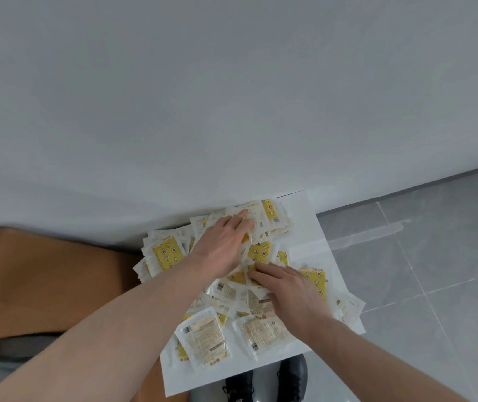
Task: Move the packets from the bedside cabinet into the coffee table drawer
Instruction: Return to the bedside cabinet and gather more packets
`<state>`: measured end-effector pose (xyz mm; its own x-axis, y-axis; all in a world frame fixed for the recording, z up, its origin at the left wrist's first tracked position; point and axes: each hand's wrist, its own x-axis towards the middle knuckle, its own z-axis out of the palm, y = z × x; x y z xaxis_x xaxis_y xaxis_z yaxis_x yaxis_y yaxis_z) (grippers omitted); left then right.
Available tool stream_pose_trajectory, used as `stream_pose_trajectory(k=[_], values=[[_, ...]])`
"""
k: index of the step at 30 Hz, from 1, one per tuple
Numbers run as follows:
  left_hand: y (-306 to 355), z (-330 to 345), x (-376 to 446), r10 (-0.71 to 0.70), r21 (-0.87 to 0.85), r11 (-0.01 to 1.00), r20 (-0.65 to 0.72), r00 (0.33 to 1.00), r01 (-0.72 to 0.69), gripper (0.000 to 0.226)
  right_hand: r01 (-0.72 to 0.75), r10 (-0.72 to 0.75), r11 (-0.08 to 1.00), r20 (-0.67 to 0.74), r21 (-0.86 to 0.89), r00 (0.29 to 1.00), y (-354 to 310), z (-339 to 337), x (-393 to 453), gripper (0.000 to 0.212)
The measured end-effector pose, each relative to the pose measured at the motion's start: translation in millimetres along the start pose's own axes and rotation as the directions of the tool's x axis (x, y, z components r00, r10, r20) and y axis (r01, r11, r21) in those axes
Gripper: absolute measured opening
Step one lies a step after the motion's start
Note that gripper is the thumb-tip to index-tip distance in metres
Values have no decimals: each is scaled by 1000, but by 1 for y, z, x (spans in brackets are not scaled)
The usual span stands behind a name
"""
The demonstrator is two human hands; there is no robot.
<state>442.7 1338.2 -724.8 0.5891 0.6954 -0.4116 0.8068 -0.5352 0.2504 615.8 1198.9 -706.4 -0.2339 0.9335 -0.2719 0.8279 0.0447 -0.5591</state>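
Big white wall (pixel 232 97) behind, grey tiled floor (pixel 434 271) to the right. The packets (pixel 203 338) are still all heaped on the white bedside cabinet (pixel 316 245) top, no coffee table drawer in sight. I've got my left hand (pixel 223 248) spread flat on the far side of the heap, fingers straight and a bit apart, and my right hand (pixel 292 291) pressing the near middle, fingers laid out too. Neither actually grips anything yet. I'd rake both inward, bunch a stack, then curl under it. These look slippery, so go small.
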Motion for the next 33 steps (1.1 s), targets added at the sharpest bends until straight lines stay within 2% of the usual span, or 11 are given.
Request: stream_pose_trajectory(k=[3, 5, 7, 8, 9, 11, 15, 22, 27, 30, 33], values=[[3, -6, 9, -37, 41, 999, 31, 999, 36, 81, -49, 56, 995, -81, 88, 995, 8, -14, -26, 65], [5, -7, 14, -58, 77, 996, 50, 997, 54, 76, -136, 182, 962, -187, 235, 965, 11, -20, -46, 46], [9, -7, 18, -88, 104, 991, 50, 995, 83, 73, -278, 401, 869, -253, 409, 880, 16, -25, -62, 19], [11, -5, 20, -107, 121, 988, 46, 993, 101, 74, -352, 516, 794, -244, 496, 821, 19, -26, -68, 14], [14, -4, 21, -125, 137, 983, 40, 991, 118, 75, -395, 595, 725, -223, 565, 773, 23, -27, -73, 13], [19, -1, 25, -153, 149, 977, 11, 988, 150, 73, -404, 661, 628, -181, 665, 729, 30, -29, -80, 15], [27, -8, 30, -177, 151, 971, -55, 983, 184, 55, -401, 727, 482, -100, 779, 680, 32, -28, -82, 18], [28, -21, 32, -100, 203, 972, -98, 990, 118, 30, -381, 730, 402, -41, 833, 682, 19, -24, -73, 18], [20, -33, 25, -84, 133, 985, -204, 975, 113, 38, -344, 726, 341, -12, 875, 688, 10, -31, -74, 16], [15, -42, 9, -74, 18, 996, -355, 932, 86, 43, -334, 721, 336, -13, 881, 693, 7, -40, -80, 16], [16, -53, -16, -156, -117, 986, -438, 885, 116, 45, -341, 721, 322, 4, 883, 693, 2, -52, -89, 17]])
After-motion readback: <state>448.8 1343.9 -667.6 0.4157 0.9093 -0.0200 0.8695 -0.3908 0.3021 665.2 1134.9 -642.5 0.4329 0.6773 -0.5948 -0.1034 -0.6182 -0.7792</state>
